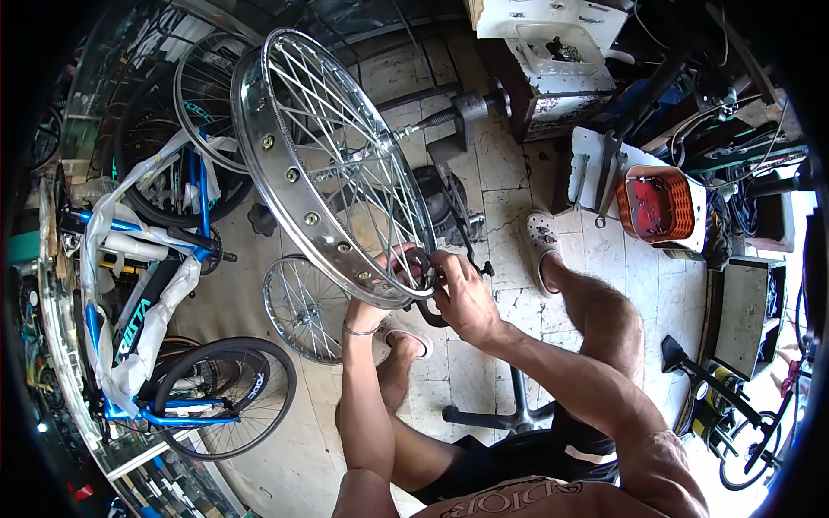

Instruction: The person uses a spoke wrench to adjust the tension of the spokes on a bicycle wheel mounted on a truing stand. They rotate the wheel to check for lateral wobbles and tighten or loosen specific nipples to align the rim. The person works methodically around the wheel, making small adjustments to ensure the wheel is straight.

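A bare silver wheel rim [321, 226], laced with shiny spokes and without a tyre, stands tilted in a metal truing stand [442, 116]. Its threaded clamp meets the axle at the right side. My left hand [373, 312] is closed around the near, lower end of the rim, its fingers reaching in among the spokes. Close beside it, my right hand [462, 295] pinches a small dark round tool [420, 266], possibly a spoke wrench, against the spokes by the rim. Fingers and spokes partly hide this tool.
A blue bicycle frame [142, 226] wrapped in white foam leans at the left. Another spoked wheel [302, 309] lies on the tiled floor. At the right are wrenches [608, 168] and an orange basket [629, 207]. A stool base [518, 416] stands near my legs.
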`<action>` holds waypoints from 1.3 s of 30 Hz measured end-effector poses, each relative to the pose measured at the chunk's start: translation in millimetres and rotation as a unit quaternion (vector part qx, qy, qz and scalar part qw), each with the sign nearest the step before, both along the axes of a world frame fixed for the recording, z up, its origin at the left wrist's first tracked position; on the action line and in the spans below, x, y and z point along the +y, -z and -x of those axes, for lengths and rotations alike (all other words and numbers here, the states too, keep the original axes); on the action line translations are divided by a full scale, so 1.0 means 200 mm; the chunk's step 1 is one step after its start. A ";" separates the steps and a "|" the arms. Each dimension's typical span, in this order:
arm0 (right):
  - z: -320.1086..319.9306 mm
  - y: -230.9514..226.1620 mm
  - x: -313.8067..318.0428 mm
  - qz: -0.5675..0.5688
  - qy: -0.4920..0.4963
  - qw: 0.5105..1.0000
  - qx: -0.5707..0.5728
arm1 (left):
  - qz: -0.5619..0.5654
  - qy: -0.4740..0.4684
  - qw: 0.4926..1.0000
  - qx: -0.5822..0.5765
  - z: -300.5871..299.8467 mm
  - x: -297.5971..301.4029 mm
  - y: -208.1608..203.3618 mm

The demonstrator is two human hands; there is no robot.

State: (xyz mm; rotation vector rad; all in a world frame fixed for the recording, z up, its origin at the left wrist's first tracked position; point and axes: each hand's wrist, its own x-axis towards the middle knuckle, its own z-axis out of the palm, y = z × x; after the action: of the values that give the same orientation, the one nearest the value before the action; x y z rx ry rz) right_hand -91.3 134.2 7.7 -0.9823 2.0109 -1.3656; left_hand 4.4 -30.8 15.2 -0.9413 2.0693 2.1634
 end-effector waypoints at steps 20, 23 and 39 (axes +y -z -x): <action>-0.01 -0.04 -0.02 0.006 0.010 0.997 0.074 | -0.073 -0.024 0.995 0.060 -0.02 0.00 0.02; -0.03 -0.01 -0.03 0.004 0.029 0.999 0.023 | -0.036 -0.052 0.998 0.021 0.01 0.03 0.05; -0.02 0.00 -0.05 -0.071 0.036 0.997 0.011 | -0.001 0.000 1.000 -0.019 0.05 0.00 0.01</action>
State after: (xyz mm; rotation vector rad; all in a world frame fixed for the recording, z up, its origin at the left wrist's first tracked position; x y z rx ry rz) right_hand -87.1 125.2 8.3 -0.8736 2.1456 -1.2342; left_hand -6.0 -30.8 13.0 -0.9748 2.0491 2.1300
